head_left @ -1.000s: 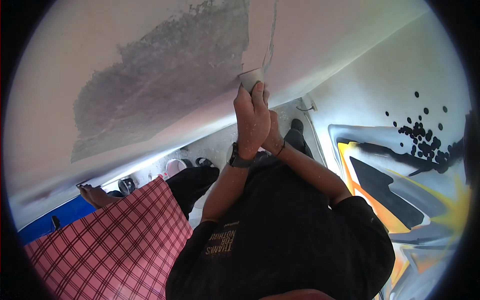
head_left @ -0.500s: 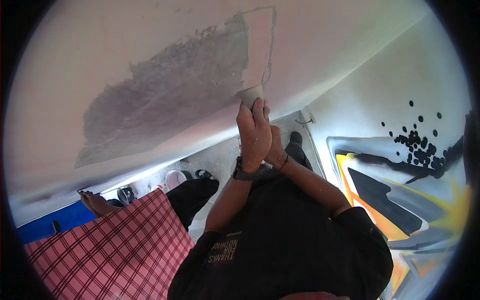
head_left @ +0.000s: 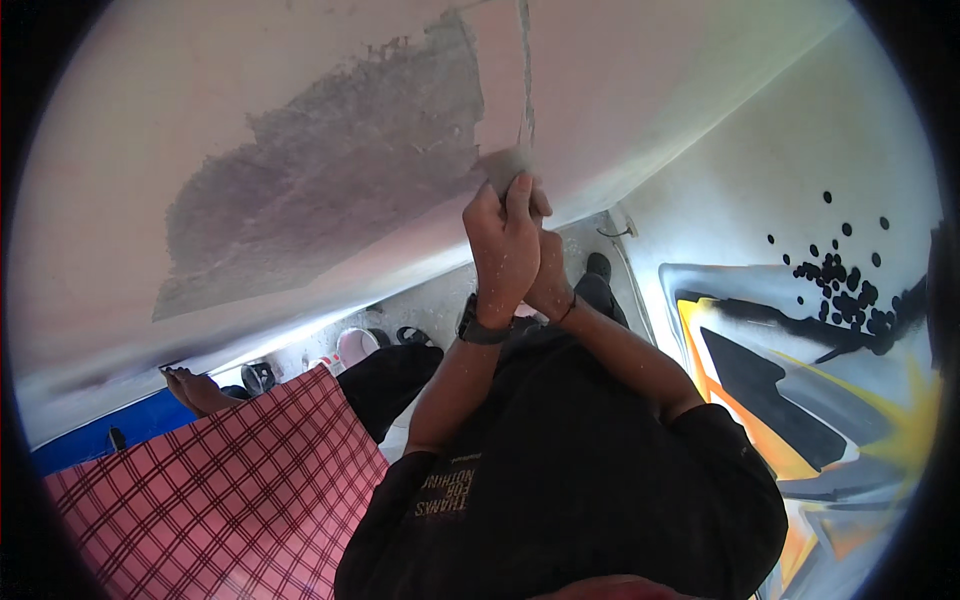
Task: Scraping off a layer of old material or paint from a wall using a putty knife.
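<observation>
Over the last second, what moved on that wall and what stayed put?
Both hands, left hand over right hand, slid a grey pad slightly up the pale wall, beside the scraped grey patch. The grip stayed; so did the checked cloth.

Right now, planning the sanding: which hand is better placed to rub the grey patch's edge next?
Likely left: the left hand holds the grey pad at the patch edge; the right hand sits lower, behind it.
</observation>
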Demonstrator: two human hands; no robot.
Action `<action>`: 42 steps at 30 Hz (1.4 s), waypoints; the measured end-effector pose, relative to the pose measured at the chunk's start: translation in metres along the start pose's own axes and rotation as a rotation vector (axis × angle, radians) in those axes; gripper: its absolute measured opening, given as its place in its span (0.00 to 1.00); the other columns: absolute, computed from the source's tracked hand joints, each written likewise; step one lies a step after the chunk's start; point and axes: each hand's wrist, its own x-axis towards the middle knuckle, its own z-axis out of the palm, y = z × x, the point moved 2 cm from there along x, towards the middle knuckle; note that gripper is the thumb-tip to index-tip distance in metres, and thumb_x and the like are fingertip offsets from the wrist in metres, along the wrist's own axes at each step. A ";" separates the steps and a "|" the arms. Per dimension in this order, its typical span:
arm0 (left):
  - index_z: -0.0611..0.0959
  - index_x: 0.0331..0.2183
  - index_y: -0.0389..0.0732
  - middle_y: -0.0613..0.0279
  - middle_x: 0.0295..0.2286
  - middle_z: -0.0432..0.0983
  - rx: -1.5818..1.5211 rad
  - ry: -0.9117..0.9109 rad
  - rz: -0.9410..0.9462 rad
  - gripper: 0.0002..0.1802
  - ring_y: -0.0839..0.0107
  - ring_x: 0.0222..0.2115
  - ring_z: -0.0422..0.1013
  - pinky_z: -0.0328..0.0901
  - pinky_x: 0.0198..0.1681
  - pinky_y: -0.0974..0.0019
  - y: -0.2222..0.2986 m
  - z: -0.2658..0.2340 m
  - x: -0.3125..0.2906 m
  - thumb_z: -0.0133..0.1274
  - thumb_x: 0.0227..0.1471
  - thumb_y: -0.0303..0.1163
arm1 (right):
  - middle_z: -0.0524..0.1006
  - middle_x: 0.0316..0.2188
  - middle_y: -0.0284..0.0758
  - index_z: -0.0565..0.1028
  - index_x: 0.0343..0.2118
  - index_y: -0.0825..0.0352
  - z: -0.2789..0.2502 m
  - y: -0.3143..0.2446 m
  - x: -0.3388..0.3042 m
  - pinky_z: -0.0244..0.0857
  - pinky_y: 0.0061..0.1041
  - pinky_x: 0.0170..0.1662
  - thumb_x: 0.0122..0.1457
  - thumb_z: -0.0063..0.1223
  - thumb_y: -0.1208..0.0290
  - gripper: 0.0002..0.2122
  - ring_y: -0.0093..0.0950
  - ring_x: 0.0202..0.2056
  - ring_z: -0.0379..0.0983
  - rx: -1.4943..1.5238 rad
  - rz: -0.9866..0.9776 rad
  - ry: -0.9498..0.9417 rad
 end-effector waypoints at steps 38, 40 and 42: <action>0.73 0.27 0.34 0.67 0.18 0.68 -0.054 0.147 -0.048 0.13 0.84 0.14 0.58 0.50 0.16 0.74 -0.004 0.011 -0.007 0.47 0.64 0.29 | 0.80 0.36 0.45 0.74 0.47 0.66 -0.004 0.009 0.001 0.72 0.34 0.37 0.52 0.61 0.68 0.19 0.41 0.38 0.80 -0.028 -0.092 0.026; 0.73 0.26 0.34 0.67 0.18 0.68 -0.075 0.163 -0.043 0.14 0.83 0.14 0.58 0.50 0.16 0.74 -0.008 0.016 -0.009 0.47 0.65 0.29 | 0.80 0.35 0.45 0.74 0.45 0.67 -0.005 0.008 0.000 0.72 0.33 0.37 0.52 0.61 0.70 0.17 0.40 0.37 0.80 -0.033 -0.068 0.020; 0.73 0.26 0.34 0.67 0.18 0.68 -0.095 0.179 -0.038 0.14 0.83 0.14 0.58 0.50 0.15 0.74 -0.009 0.018 -0.003 0.46 0.65 0.29 | 0.80 0.33 0.45 0.75 0.43 0.68 -0.007 0.006 0.002 0.72 0.31 0.36 0.52 0.62 0.71 0.16 0.39 0.37 0.81 -0.037 -0.044 0.014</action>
